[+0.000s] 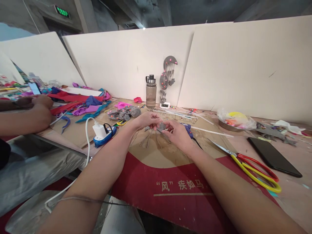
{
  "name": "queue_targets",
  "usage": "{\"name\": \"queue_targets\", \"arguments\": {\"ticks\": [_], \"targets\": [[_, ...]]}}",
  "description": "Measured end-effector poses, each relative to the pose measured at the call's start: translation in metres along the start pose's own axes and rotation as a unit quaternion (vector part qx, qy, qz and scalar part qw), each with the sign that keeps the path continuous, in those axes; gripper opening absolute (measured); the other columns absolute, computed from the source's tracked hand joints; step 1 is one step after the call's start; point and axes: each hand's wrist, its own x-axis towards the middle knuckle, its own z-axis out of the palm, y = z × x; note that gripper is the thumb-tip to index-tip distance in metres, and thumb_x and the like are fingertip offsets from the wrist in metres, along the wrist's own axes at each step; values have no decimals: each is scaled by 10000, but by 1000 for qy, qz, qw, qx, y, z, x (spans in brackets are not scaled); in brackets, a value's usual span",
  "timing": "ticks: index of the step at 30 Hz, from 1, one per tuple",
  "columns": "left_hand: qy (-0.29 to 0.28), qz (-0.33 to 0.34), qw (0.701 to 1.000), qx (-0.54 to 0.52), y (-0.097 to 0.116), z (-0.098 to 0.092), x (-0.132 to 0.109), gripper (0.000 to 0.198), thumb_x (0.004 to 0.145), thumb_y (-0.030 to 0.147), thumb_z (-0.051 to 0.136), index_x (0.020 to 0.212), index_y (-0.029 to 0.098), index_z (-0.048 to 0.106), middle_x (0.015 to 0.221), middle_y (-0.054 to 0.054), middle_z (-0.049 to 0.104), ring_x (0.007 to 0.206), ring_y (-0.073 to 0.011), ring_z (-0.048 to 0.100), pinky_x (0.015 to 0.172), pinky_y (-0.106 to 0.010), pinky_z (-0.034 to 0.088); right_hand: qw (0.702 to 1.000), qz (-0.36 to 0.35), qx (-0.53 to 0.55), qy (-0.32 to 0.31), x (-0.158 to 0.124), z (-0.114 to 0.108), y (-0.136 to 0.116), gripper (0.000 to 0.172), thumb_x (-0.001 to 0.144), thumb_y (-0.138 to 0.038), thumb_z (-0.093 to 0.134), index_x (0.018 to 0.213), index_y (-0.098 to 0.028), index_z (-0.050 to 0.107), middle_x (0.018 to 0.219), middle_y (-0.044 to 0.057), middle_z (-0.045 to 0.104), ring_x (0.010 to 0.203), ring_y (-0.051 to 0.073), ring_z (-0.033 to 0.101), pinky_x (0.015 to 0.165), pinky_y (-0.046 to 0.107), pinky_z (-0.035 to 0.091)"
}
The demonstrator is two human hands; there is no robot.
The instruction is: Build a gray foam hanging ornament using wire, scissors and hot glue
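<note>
Both hands meet over a red and tan cardboard sheet (161,159). My left hand (149,120) is closed, fingertips pinching the left edge of a small grey piece (161,126). From the right, my right hand (174,130) holds the same piece between thumb and fingers. Grey strings (147,139) spread over the cardboard just below the hands. Behind my right hand lies a blue glue gun (187,129), partly hidden. A grey yarn ball (135,111) and grey pieces with pink dots (119,113) sit behind my left wrist.
Scissors (243,164) and a black phone (274,156) lie at right, near a metal bowl (231,126). A bottle (151,92) stands by the back board. At left are a blue power strip (104,138), colourful cloth (73,97) and another person's arm (29,117).
</note>
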Motion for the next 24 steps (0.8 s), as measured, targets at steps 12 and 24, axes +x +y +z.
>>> {"name": "queue_targets", "arguments": {"ticks": [12, 24], "targets": [[-8, -24, 990, 137, -9, -12, -8, 315, 691, 400, 720, 834, 119, 728, 608, 7, 589, 529, -73, 439, 505, -214, 321, 999, 30, -22, 14, 1, -2, 2, 288, 751, -138, 693, 1034, -144, 643, 864, 21, 580, 674, 110, 513, 685, 269, 450], [-197, 17, 950, 242, -5, -2, -12, 305, 690, 374, 759, 938, 197, 751, 735, 5, 675, 685, -110, 578, 630, -200, 396, 998, 50, -42, 19, 3, -7, -4, 279, 741, -131, 695, 1016, -148, 652, 858, 25, 603, 686, 115, 510, 720, 274, 447]]}}
